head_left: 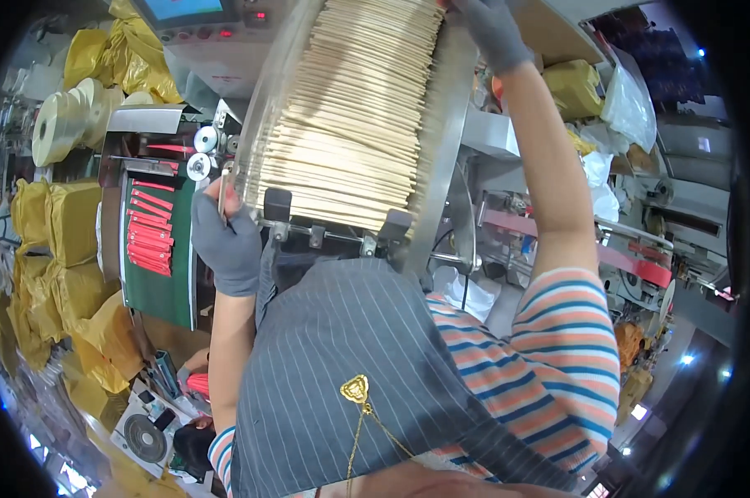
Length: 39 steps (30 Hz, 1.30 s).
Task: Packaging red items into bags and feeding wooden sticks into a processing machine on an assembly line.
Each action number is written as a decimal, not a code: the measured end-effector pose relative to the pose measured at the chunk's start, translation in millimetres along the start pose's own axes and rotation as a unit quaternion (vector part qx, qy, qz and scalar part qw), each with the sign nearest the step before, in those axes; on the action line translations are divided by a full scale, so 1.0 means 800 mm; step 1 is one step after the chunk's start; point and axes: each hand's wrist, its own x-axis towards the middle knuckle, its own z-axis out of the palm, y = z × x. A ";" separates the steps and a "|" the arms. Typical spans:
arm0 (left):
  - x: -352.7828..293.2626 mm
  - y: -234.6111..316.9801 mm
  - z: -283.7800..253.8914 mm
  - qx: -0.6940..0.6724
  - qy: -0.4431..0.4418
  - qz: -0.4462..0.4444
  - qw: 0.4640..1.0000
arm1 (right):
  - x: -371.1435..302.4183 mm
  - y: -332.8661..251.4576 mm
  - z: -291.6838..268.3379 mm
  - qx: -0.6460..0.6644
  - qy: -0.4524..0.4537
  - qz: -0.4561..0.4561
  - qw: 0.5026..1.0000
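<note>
A metal hopper point(451, 158) with clear side walls stands in front of me, filled with a stack of thin pale wooden sticks point(350, 116) lying crosswise. My left hand point(226, 245), in a grey glove with bare fingertips, is at the hopper's near left side. Its fingers are closed on a thin pale wooden stick point(223, 191) held upright. At the far right of the stack is my gloved right hand point(493, 35), reaching to the hopper's edge. The upper border of the picture cuts off its fingertips, so their grip is hidden.
On the left, a green conveyor belt point(155, 295) carries several red narrow packets point(149, 236). Metal rollers point(199, 166) and film reels point(56, 124) stand beyond it. Yellow bags point(76, 224) are piled farther left. Another person's arm point(197, 361) shows at the lower left.
</note>
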 end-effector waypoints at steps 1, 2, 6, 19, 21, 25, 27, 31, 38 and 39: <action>0.005 0.004 0.004 -0.012 -0.010 0.011 1.000 | 0.081 0.117 -0.047 -0.003 0.017 0.008 1.000; 0.014 0.008 0.009 -0.030 -0.028 0.027 0.999 | 0.157 0.222 -0.075 -0.420 0.043 0.112 0.899; 0.000 0.007 -0.004 0.015 -0.014 0.003 1.000 | 0.154 0.037 0.037 -0.415 0.042 0.021 0.909; -0.002 0.003 -0.003 0.014 -0.005 0.018 1.000 | 0.047 0.016 0.110 -0.387 -0.358 -0.038 0.849; 0.002 0.005 0.000 -0.014 -0.005 0.025 1.000 | 0.025 0.026 0.113 -0.455 -0.303 -0.086 0.833; 0.005 0.003 0.006 -0.026 0.016 0.046 0.998 | 0.018 0.045 0.112 -0.482 -0.223 -0.121 0.839; 0.006 0.002 0.003 -0.008 0.010 0.052 0.999 | 0.007 0.020 0.110 -0.485 -0.189 -0.152 0.840; 0.004 0.001 -0.006 -0.065 -0.017 -0.003 0.998 | -0.018 -0.067 0.069 -0.157 -0.215 0.006 0.964; 0.034 0.086 -0.067 -0.358 -0.039 -0.150 0.921 | -0.193 -0.140 0.154 -0.041 -0.286 -0.352 0.890; 0.038 0.075 -0.078 -0.345 0.012 -0.185 0.920 | -0.183 -0.147 0.147 -0.029 -0.304 -0.285 0.909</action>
